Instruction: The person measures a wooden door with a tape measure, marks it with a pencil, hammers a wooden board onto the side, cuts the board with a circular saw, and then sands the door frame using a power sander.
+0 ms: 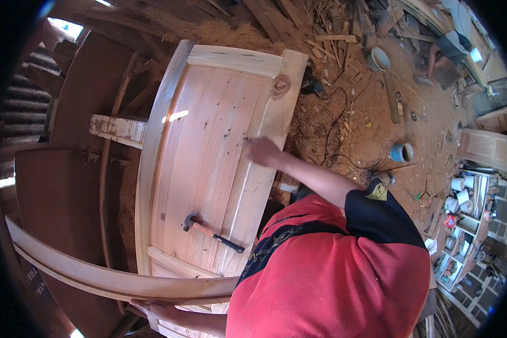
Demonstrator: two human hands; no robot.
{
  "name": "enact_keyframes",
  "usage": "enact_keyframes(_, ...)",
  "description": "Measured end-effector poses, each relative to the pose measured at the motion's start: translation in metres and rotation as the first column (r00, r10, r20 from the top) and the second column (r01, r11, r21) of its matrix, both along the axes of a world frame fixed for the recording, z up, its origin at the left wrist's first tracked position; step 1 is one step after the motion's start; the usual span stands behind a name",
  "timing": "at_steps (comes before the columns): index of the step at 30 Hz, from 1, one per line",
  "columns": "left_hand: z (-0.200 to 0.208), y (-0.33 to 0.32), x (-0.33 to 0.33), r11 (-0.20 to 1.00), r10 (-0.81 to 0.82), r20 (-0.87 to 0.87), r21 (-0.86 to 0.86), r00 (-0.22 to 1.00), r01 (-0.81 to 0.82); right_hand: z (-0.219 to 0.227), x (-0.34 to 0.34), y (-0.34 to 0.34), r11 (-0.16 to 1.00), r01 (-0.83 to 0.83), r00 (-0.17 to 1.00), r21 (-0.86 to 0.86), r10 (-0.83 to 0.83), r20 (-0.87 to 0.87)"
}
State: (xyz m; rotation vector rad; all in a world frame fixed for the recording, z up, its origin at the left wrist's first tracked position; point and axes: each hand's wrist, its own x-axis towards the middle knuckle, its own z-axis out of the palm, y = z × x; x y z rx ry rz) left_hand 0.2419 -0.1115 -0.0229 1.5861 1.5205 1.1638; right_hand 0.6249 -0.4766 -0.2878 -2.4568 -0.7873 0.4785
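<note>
A pale wooden panel door [208,129] lies in front of me, with a broad frame and several small dark marks on its middle panel. Over its right side is my right hand [262,152], closed, its fingers curled; whatever they may hold is hidden. A claw hammer [213,232] with an orange and black handle rests on the door's nearer part. Across the lower left runs a long wooden board [112,280], bent in view by the lens. My left hand [152,310] grips this board's lower edge, partly covered by it.
A painted-flecked beam [118,130] sticks out beneath the door's left side. Dark brown panels [53,208] stand at the left. Sawdust and wood scraps cover the ground, with a white bucket [379,58] and a blue bucket [401,152]. Another person [436,59] is at the far right.
</note>
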Motion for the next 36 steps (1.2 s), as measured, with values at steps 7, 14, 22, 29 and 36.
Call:
enact_keyframes(7,0.017,0.038,0.065,0.952,-0.291,0.034,-0.088,0.956,0.293,0.066,-0.051,-0.038,0.862,-0.280,0.631,0.422,0.496,-0.596)
enact_keyframes(14,0.014,0.034,0.193,0.750,-0.658,-0.002,0.082,0.753,0.656,0.079,0.001,-0.105,0.751,-0.302,0.388,0.587,0.660,-0.644)
enact_keyframes(22,-0.041,-0.102,0.438,0.905,-0.225,0.313,-0.284,0.923,0.317,0.069,0.092,-0.199,0.843,0.256,0.482,0.473,0.313,-0.818)
enact_keyframes(29,-0.172,-0.177,0.525,0.849,-0.355,0.373,-0.255,0.857,0.463,0.057,0.153,-0.287,0.524,0.796,0.076,0.303,0.409,-0.909)
enact_keyframes(36,-0.255,-0.268,0.596,0.684,-0.516,0.275,-0.438,0.811,0.583,-0.021,0.191,-0.317,0.574,0.781,0.392,0.247,-0.143,-0.909)
